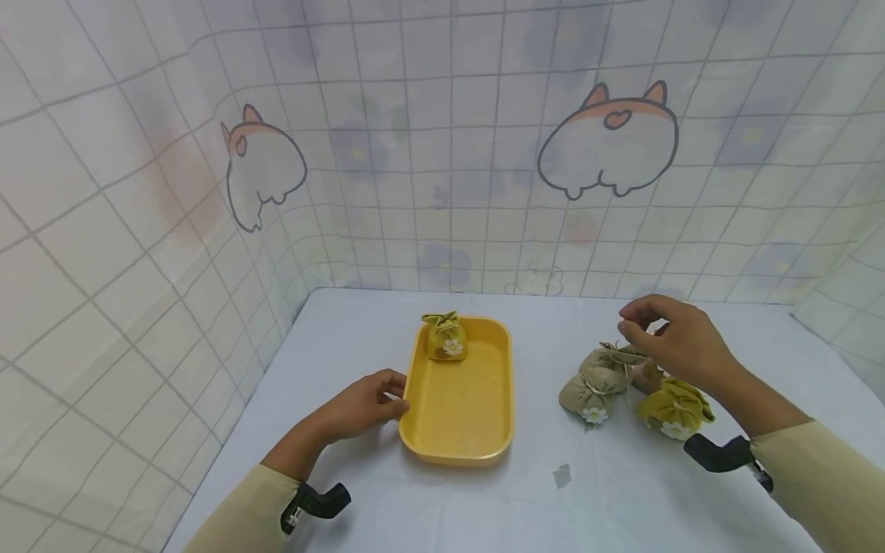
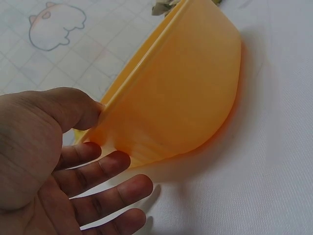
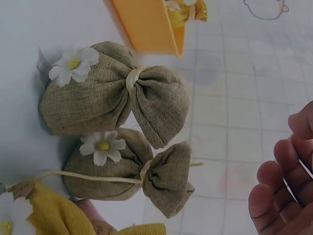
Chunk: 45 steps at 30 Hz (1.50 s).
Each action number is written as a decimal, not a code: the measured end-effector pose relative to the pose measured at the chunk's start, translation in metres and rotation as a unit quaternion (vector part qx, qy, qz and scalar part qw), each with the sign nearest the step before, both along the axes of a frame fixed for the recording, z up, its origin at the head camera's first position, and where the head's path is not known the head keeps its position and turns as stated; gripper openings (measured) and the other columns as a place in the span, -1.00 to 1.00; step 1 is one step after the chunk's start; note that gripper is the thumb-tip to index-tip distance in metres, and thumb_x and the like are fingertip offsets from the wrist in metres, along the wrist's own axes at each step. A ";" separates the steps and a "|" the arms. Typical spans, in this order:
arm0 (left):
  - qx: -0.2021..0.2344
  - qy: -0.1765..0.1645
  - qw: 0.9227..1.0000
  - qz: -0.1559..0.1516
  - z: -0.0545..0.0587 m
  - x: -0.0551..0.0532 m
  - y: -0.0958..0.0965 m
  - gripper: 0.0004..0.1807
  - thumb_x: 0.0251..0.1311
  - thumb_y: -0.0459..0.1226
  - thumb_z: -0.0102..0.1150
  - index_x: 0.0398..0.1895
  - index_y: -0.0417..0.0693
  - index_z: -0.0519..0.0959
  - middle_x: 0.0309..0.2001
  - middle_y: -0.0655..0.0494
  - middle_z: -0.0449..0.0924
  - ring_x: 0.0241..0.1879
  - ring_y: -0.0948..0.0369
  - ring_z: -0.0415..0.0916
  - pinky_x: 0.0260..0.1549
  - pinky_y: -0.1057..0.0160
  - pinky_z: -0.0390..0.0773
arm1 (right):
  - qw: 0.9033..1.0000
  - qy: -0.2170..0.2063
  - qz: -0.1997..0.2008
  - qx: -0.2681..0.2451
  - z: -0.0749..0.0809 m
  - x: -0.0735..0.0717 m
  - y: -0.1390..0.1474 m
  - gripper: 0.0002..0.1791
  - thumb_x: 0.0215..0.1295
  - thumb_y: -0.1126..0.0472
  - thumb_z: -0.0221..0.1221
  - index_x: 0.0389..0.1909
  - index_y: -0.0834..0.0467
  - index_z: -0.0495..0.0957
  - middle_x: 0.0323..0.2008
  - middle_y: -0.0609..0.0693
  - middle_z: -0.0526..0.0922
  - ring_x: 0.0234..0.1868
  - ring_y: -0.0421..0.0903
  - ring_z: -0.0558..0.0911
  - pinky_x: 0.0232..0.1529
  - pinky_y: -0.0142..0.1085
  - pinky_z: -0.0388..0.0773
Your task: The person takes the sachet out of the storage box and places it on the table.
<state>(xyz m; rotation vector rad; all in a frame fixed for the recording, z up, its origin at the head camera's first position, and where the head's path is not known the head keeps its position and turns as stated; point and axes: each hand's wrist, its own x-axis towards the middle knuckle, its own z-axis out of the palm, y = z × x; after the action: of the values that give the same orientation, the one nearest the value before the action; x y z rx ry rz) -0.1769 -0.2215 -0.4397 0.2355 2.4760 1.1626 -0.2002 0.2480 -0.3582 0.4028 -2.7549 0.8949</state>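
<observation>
My left hand point(image 1: 366, 405) is at the left side of a yellow plastic tray point(image 1: 458, 415). In the left wrist view, its thumb and index finger pinch the tray's rim, while the other fingers point(image 2: 117, 196) spread loosely below. A mustard drawstring pouch point(image 1: 446, 338) with a white flower stands in the tray's far left corner. My right hand point(image 1: 681, 342) hovers above a cluster of pouches, fingers loosely curled, holding nothing. Two grey-brown linen pouches point(image 3: 93, 100) with white daisies lie there beside another mustard pouch point(image 1: 676, 407). A pinkish pouch point(image 1: 648, 376) is partly hidden among them.
A white cloth covers the table point(image 1: 525, 507). A small grey-green patch point(image 1: 562, 475) marks it between tray and pouches. Behind and at the sides hangs a grid-patterned curtain point(image 1: 442, 169) with cartoon animals. Black wrist mounts point(image 1: 314, 503) sit on both sleeves.
</observation>
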 end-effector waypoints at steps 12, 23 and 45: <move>0.000 -0.001 1.000 0.000 -0.001 0.000 -0.001 -0.59 0.39 -0.12 0.27 0.24 0.03 0.52 0.08 0.17 0.60 0.08 0.15 0.56 0.12 -0.09 0.53 | 0.998 -0.036 0.043 -0.032 0.001 -0.013 -0.019 -0.68 0.45 0.09 0.27 0.09 0.18 0.57 -0.14 0.02 0.68 -0.13 -0.02 0.63 -0.21 -0.41 0.57; 0.000 -0.001 1.000 0.000 -0.001 0.000 0.001 -0.58 0.38 -0.13 0.27 0.25 0.02 0.52 0.09 0.16 0.60 0.07 0.14 0.56 0.10 -0.07 0.55 | 0.994 -0.078 0.053 -0.048 0.002 -0.025 -0.041 -0.68 0.44 0.13 0.26 0.12 0.15 0.55 -0.11 0.04 0.66 -0.12 0.01 0.64 -0.13 -0.20 0.64; -0.007 -0.001 1.000 0.003 0.001 0.001 0.001 -0.59 0.38 -0.12 0.27 0.24 0.03 0.53 0.08 0.16 0.60 0.08 0.13 0.55 0.10 -0.07 0.55 | 0.993 -0.079 0.074 -0.052 -0.017 -0.045 -0.074 -0.65 0.41 0.08 0.28 0.11 0.12 0.55 -0.11 0.00 0.65 -0.07 0.01 0.64 -0.02 -0.07 0.63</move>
<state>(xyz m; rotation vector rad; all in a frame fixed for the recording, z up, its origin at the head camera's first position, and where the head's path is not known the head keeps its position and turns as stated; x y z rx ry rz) -0.1763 -0.2205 -0.4392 0.2238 2.4840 1.1467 -0.2455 0.1735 -0.3756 0.5462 -2.8344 1.1473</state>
